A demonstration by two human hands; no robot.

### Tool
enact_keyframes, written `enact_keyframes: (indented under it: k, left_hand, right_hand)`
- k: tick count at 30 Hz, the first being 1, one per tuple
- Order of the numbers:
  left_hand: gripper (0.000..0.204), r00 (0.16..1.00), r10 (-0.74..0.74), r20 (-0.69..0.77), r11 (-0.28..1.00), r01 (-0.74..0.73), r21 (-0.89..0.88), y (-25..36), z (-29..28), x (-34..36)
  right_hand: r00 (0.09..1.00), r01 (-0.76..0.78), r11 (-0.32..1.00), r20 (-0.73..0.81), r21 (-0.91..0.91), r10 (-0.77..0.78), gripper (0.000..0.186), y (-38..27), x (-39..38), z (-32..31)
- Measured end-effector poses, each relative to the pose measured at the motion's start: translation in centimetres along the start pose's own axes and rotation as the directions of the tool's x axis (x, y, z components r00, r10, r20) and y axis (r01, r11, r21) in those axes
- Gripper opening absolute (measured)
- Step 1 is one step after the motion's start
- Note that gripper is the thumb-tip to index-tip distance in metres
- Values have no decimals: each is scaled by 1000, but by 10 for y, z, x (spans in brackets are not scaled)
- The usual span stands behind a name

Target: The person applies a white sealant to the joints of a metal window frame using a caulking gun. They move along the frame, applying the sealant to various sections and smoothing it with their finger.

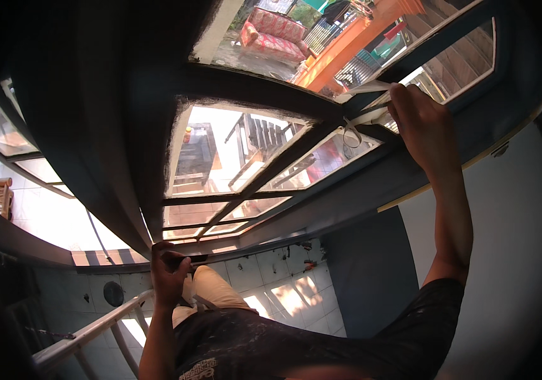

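My right hand (pixel 418 120) is raised at the dark window frame (pixel 321 104), its fingers pinched on a pale strip that looks like masking tape (pixel 372 88). The strip runs along a bar between the glass panes, and a loose curled end (pixel 351 134) dangles just below. Down at the left, my left hand (pixel 168 269) is closed near the lower corner of the window. A thin dark flat piece (pixel 199 258) sticks out from its fingers; its kind cannot be made out. Whitish smears edge the glass pane (pixel 220 142) between the hands.
A metal ladder (pixel 94 329) stands at the lower left over a tiled floor (pixel 264 269) strewn with dark scraps. A round dark object (pixel 113 293) lies there. Through the glass show a patterned sofa (pixel 274 35), a slatted chair (pixel 261 136) and an orange beam (pixel 347 44).
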State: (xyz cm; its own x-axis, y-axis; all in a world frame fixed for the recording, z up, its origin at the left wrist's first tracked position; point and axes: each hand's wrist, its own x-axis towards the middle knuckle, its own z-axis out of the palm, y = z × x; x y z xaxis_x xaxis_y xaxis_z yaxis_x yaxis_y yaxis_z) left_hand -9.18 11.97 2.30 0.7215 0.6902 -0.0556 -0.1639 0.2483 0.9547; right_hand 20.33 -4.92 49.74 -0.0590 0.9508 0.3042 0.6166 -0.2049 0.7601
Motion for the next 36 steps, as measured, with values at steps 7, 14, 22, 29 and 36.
enact_keyframes:
  k: [7,14,22,29,36]
  left_hand:
    - [53,998,-19,-66,999,21,32,-20,-2,-7]
    - [53,989,-107,-104,993,111,31,-36,16,-14]
    - [50,975,-223,6,974,223,-36,-38,46,-25]
    - [47,966,-162,200,976,187,-113,-27,72,-1]
    - [51,859,75,506,994,-25,-106,54,127,12]
  right_hand:
    - [991,126,990,54,-59,-123,16,14,-14,1]
    - [964,232,971,-117,-62,-238,21,37,-1,19]
    - [788,-405,767,-615,-498,16,26,141,-80,-90]
    - [643,-235,971,-756,-40,124,27,-10,-77,-31]
    - [417,-390,459,-291,798,861,22,-116,-191,56]
